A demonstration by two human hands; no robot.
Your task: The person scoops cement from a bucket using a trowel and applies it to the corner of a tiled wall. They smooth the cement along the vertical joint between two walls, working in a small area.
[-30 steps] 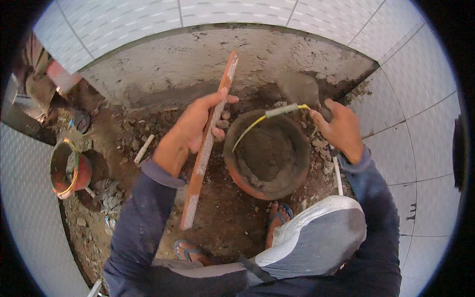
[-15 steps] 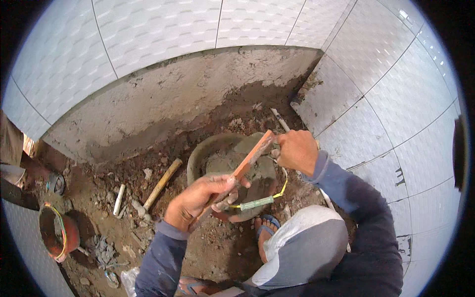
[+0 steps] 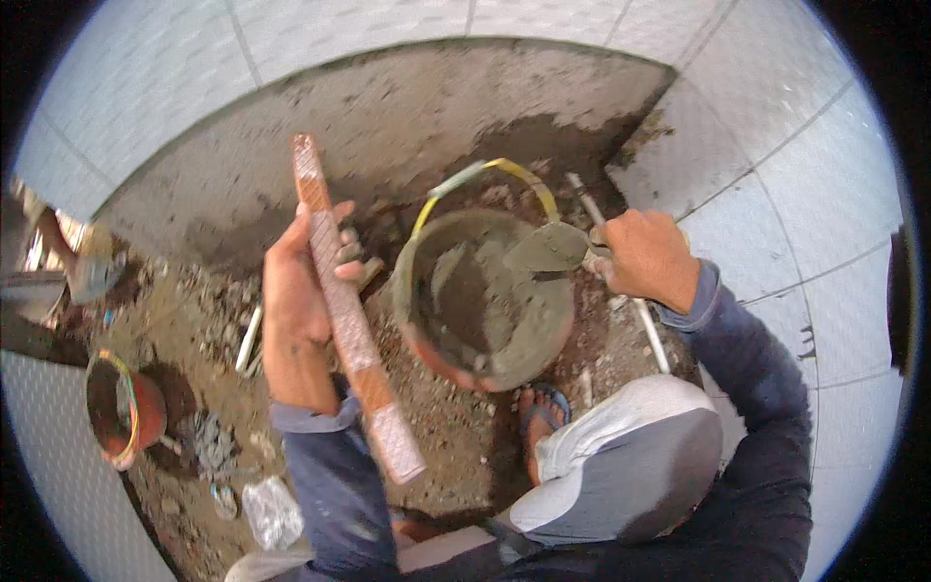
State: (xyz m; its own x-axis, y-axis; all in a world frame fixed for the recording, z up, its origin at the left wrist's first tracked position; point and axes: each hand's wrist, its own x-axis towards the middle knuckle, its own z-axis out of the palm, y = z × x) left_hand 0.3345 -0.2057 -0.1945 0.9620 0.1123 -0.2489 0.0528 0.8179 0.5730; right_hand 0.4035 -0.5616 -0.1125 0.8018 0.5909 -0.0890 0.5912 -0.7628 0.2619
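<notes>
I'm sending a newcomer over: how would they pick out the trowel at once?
In front of the bare grey wall band stands a yellow-handled mortar bucket. Over that bucket's right side, the right hand holds the trowel. Flat-bladed and mortar-grey, it differs from the long reddish tile strip in the left hand.

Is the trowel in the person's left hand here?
No, the right hand holds the trowel over the bucket, while the left hand grips the strip.

Bright, soft shadows, slight blur, fisheye bending
</notes>
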